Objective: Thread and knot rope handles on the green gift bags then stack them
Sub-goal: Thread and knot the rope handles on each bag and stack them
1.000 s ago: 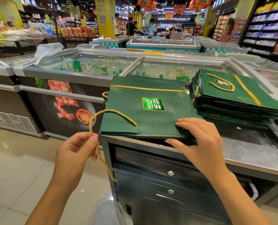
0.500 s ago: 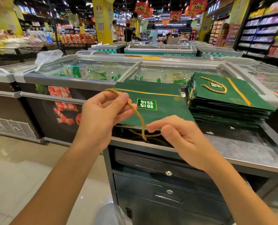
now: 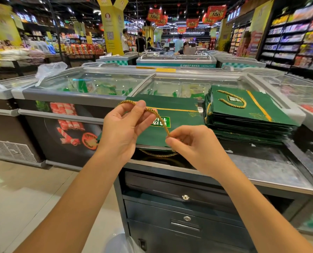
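A flat green gift bag [image 3: 177, 108] lies on the grey metal counter [image 3: 261, 172], its near edge behind my hands. A gold rope [image 3: 161, 123] runs from my left hand [image 3: 123, 128] down to my right hand [image 3: 194, 145]. My left hand pinches the rope's upper part between thumb and fingers, a loop arching over it. My right hand pinches the rope lower down near the bag's edge. Another stretch of rope [image 3: 157, 154] hangs in a curve below the bag. To the right sits a stack of green bags [image 3: 247, 117] with gold handles on top.
Glass-topped freezer chests [image 3: 90, 84] stand behind and to the left of the counter. Locked drawers [image 3: 185, 198] fill the counter's front. A clear plastic bag [image 3: 50, 70] lies on the freezer's far left corner. Shoppers stand far back between shelves.
Both hands left the bag's edge and rose in front of it, taking the gold rope between them. The rope now stretches from my left hand down to my right.
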The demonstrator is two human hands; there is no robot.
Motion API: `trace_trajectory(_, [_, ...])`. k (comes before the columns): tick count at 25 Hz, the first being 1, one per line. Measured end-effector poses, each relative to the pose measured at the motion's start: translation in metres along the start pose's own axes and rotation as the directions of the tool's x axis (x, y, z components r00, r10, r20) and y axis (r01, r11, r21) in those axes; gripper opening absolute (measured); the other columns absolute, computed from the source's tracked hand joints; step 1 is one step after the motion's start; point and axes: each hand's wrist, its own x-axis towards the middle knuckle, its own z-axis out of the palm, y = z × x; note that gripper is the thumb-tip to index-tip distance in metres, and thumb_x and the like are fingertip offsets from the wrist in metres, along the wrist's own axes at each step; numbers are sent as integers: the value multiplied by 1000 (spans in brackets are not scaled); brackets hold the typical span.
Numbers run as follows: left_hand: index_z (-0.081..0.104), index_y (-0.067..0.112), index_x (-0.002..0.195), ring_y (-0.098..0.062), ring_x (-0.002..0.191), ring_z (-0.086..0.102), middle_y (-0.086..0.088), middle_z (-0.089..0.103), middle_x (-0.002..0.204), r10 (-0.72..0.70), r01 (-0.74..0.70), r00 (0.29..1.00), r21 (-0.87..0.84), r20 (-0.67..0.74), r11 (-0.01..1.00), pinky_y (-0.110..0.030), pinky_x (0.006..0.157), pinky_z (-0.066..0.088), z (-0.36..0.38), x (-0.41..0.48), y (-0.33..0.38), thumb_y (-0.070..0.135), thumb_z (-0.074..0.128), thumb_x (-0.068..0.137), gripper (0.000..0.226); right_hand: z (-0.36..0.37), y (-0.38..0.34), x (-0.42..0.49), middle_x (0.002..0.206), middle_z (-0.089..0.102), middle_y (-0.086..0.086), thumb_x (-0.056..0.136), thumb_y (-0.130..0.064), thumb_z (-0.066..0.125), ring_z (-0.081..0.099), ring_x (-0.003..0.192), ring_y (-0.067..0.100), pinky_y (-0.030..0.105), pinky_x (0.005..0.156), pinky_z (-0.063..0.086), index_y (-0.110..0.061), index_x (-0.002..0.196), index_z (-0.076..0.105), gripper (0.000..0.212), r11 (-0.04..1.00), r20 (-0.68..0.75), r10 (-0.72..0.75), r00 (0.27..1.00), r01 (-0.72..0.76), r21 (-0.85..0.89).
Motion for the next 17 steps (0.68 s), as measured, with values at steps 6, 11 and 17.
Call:
trace_trajectory(6, [74, 20, 103, -8, 98, 71, 6, 75, 99, 54, -269, 947, 689, 318, 673, -22, 86, 57, -9, 5, -7, 30, 74, 89, 17, -29, 11, 14, 77, 74, 7, 98, -19, 67, 69, 65, 17, 23, 50, 46, -11, 98, 71, 9, 955, -56, 162, 985, -142, 259])
trace_trajectory(11, [66, 35, 124, -4, 122, 54, 16, 63, 129, -221, -545, 808, 835, 547, 73, -33, 106, 45, -5, 12, -26, 62, 70, 80, 52, -30, 20, 12, 81, 76, 14, 91, -9, 74, 73, 71, 18, 27, 48, 48, -5, 102, 69, 12, 917, -6, 257, 966, -242, 318])
trace_trajectory(17, [68, 35, 122, -8, 124, 56, 16, 65, 128, -204, -572, 794, 817, 573, 71, -43, 106, 45, -12, 14, -37, 60, 70, 81, 48, -33, 26, 9, 92, 70, 14, 90, -6, 75, 67, 67, 9, 22, 53, 51, -13, 106, 74, 18, 922, 61, 261, 963, -267, 280])
